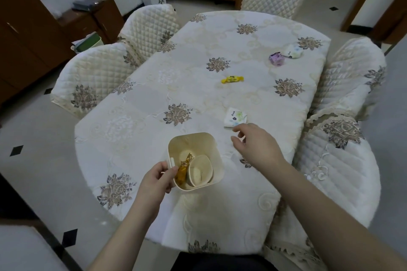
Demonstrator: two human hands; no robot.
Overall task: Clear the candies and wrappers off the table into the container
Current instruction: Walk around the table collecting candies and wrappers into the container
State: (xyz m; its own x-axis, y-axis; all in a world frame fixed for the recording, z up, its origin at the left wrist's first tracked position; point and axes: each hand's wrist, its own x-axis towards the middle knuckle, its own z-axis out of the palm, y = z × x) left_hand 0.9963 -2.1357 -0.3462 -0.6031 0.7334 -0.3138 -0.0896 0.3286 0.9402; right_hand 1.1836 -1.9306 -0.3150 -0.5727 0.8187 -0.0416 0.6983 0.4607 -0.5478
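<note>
My left hand (157,177) grips the near-left rim of the cream container (214,149), thumb and fingers curled round its edge at about seven o'clock on the rim. Inside it a gold-wrapped candy (183,171) leans against the left wall, beside a smaller cream cup (201,170) lying tilted in the bottom.

My right hand (256,146) hovers at three o'clock from the container, fingers loosely bent and apart, holding nothing. Its fingertips (236,128) are just short of a white wrapper with a blue flower print (235,117), which lies on the tablecloth (143,99) at one o'clock from the container. It bears small dark characters that I cannot read.

Further up the table at twelve to one o'clock lies a yellow twist-wrapped candy (232,79); its dark lettering faces away from me and I cannot make it out for certain. Beyond that, toward the far-right edge at one o'clock, a purple packet (276,59) sits touching or just beside a white packet with coloured print (293,51).

The cloth is cream with brown flower motifs. Quilted chair covers (94,77) ring the table, two at ten o'clock, one at twelve, two at three. A brown cabinet (94,17) stands at the far left.
</note>
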